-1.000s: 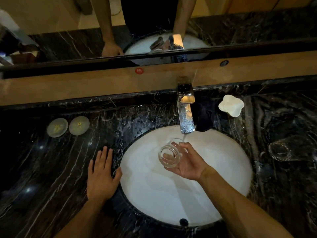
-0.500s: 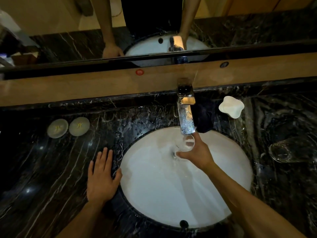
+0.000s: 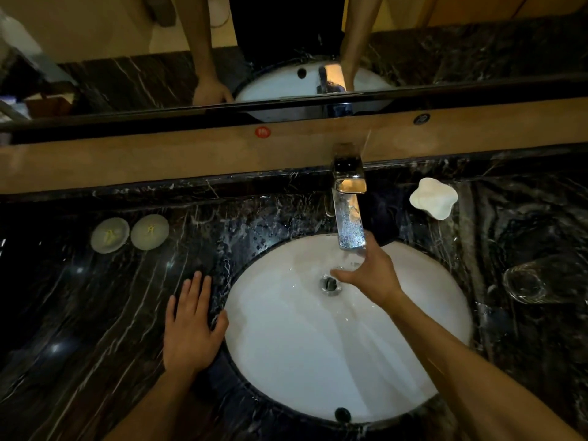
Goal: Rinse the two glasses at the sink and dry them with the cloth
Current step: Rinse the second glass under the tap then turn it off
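My right hand [image 3: 374, 276] reaches over the white sink basin [image 3: 318, 361] and grips a clear glass [image 3: 348, 261] between thumb and fingers, right under the chrome faucet spout [image 3: 350, 230]. The glass is blurred and mostly hidden by the hand. Water glistens around the drain [image 3: 331, 284]. The second glass [image 3: 534, 283] lies on its side on the black marble counter [image 3: 95, 313], right of the basin. My left hand [image 3: 191, 327] rests flat on the counter at the basin's left rim. I cannot make out the cloth for sure.
A white soap dish [image 3: 434, 200] sits right of the faucet, with a dark shape [image 3: 380, 214] between them. Two round pale lids [image 3: 109, 235] [image 3: 149, 231] lie at the back left. A wooden ledge [image 3: 159, 160] and a mirror run behind.
My right hand carried the glass from mid-basin, mouth facing me, up under the spout and has turned it there. The drain now shows. My left hand has not moved.
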The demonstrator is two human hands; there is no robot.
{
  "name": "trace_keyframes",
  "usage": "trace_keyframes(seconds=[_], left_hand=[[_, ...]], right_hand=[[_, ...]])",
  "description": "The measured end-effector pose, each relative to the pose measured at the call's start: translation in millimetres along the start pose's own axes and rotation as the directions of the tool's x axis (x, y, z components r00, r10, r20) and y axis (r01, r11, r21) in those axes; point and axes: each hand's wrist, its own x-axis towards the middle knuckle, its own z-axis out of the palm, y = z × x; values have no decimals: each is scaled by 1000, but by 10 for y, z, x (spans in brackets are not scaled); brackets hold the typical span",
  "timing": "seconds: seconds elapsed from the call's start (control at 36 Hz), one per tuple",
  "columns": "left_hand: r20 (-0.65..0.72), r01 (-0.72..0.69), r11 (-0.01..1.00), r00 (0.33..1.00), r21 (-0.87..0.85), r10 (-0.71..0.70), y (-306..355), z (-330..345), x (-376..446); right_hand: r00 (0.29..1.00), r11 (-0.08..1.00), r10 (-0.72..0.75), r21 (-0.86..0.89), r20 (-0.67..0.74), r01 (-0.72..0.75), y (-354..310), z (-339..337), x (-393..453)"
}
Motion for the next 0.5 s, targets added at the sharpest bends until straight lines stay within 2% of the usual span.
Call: trace_keyframes(seconds=[0.08,0.14,0.19,0.28,0.33,0.42,0.44,0.5], left_hand=[[0,-2,1000,1000,1,2,-2,-1,-4],[3,0,1000,1000,-10,1,-6,-1,-5],[4,0,1000,1000,-10,0,-5,2,-4],[-3,0,1000,1000,-13,0,-2,3,-5],[-4,-1,1000,1000,-18,1,-1,4,-8],[-2,1,1000,1000,-10,-1,-6,11,-7],[-1,2,1000,1000,-5,-2,-10,12,-4],[1,0,1000,1000,-2,0,-16,14,-2]], right_hand=[[989,992,-45,-122,-138,28,-19,47,-47],[986,969,-66,-246,-151,28,-2,20,-76],[994,950,-20,-313,-104,-13,25,-47,-78],[992,930,96,-361,80,-61,35,-153,-26],[967,959,147,-271,206,-88,55,-168,11],[934,973,178,85,311,-214,98,-91,0],[937,955,173,180,304,-235,103,-40,-18],[967,935,149,290,205,-205,70,71,-58]])
